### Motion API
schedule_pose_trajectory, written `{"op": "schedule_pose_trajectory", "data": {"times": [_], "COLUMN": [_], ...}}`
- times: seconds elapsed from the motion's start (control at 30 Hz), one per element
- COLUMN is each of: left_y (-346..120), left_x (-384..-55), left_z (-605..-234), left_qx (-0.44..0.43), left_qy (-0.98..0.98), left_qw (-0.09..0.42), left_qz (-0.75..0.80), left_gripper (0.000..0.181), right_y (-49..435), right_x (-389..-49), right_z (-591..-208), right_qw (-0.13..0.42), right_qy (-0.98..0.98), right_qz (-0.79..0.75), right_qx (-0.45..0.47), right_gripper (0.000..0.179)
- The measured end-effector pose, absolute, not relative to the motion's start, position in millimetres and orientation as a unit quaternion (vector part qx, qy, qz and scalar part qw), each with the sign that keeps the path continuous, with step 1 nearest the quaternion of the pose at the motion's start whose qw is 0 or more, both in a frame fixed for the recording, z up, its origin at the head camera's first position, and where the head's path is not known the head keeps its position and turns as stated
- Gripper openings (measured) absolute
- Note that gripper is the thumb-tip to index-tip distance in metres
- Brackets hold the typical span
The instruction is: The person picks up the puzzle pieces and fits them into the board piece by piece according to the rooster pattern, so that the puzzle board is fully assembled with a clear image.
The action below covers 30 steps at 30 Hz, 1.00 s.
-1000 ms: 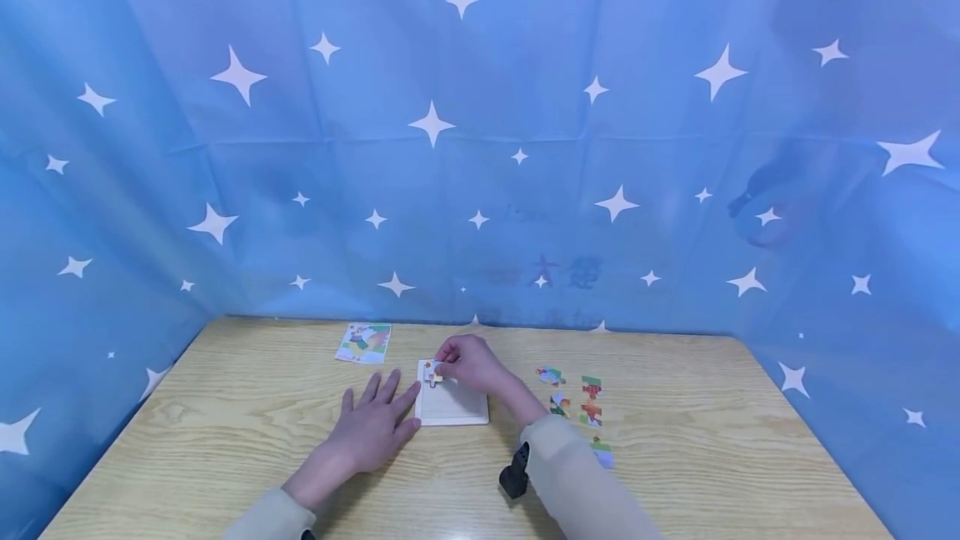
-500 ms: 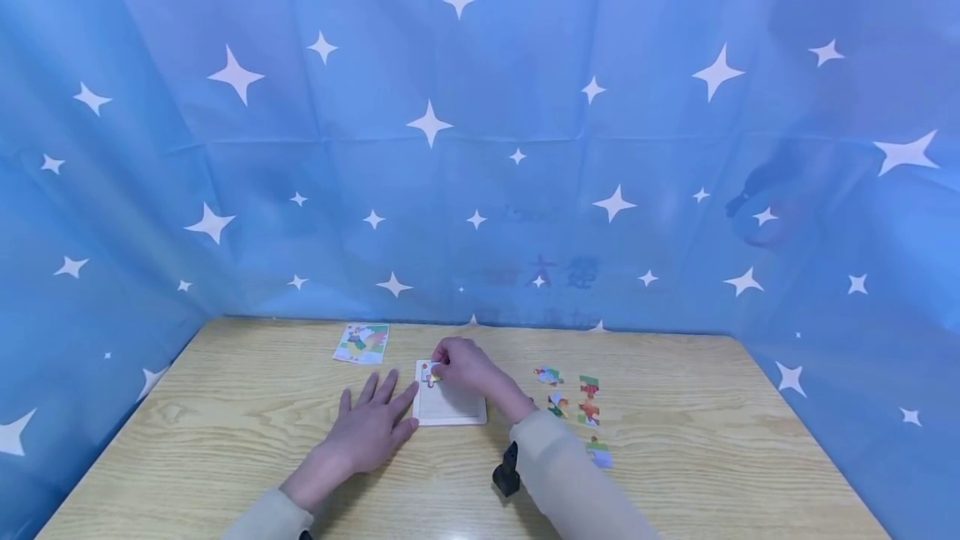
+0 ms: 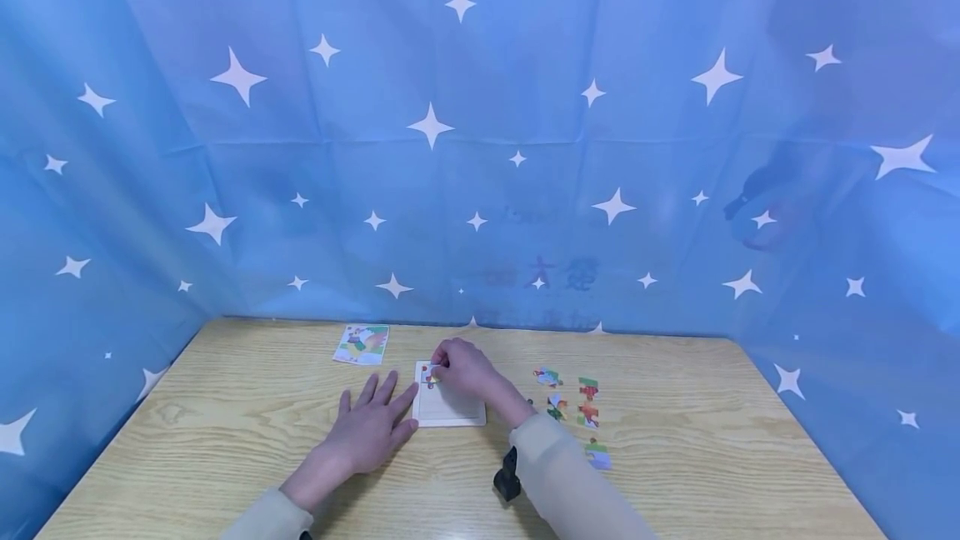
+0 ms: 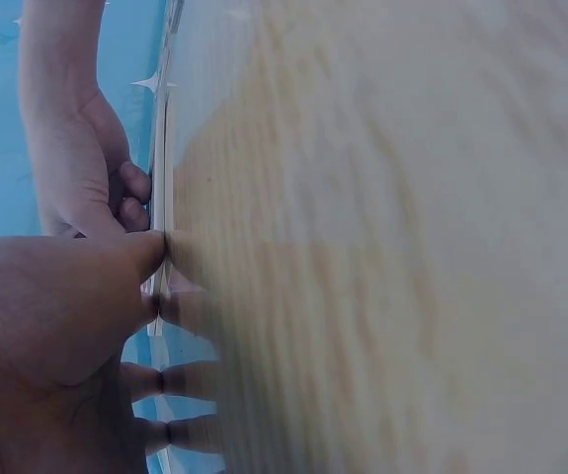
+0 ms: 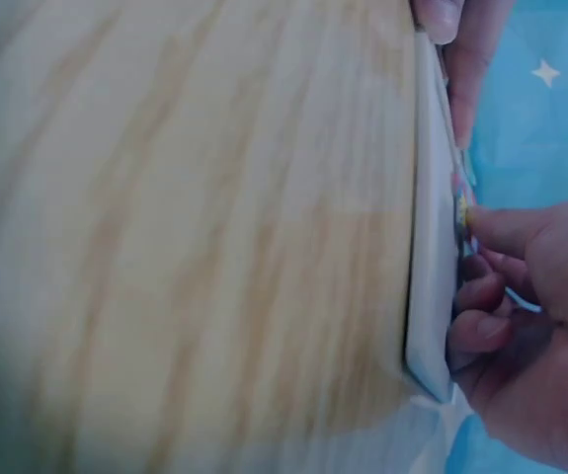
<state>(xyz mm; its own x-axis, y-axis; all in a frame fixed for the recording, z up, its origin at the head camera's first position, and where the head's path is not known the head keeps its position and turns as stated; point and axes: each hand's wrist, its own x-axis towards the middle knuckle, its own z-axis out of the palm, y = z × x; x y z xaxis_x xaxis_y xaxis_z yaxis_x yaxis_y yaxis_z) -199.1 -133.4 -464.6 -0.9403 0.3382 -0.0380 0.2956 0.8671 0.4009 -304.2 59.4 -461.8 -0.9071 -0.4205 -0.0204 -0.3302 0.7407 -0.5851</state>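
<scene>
Right grip (image 3: 467,367): pinches puzzle piece (image 3: 430,374) between thumb and finger at far-left corner of white tray (image 3: 456,415), probably for fine alignment; reaches in from the right, remaining fingers curled inward. Left grip (image 3: 369,436): holds nothing; lies palm down, fingers spread, index finger and thumb at tray's left edge, presumably as brace. Loose puzzle pieces (image 3: 588,416): right side of surface (image 3: 697,423), likely for easy reach. Picture card (image 3: 362,345): far left, seemingly for reference.

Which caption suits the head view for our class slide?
Left hand touching a white tray, right hand pinching a puzzle piece at the tray's far left corner.
</scene>
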Motion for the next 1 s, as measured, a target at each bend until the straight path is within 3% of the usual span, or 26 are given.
{"op": "schedule_pose_trajectory", "data": {"times": [0.67, 1.0], "left_y": [-134.3, -132.8], "left_x": [-198.9, -201.0], "left_z": [-463.6, -466.1], "left_qx": [0.164, 0.169], "left_qy": [0.963, 0.962], "left_qw": [0.057, 0.065], "left_qz": [0.205, 0.204], "left_gripper": [0.057, 0.058], "right_y": [60.6, 76.3], "right_x": [-300.5, -306.0], "right_z": [-471.2, -474.7], "right_qw": [0.037, 0.061], "right_qy": [0.929, 0.893], "right_qz": [-0.293, -0.37], "right_qx": [-0.224, -0.247], "right_gripper": [0.003, 0.021]}}
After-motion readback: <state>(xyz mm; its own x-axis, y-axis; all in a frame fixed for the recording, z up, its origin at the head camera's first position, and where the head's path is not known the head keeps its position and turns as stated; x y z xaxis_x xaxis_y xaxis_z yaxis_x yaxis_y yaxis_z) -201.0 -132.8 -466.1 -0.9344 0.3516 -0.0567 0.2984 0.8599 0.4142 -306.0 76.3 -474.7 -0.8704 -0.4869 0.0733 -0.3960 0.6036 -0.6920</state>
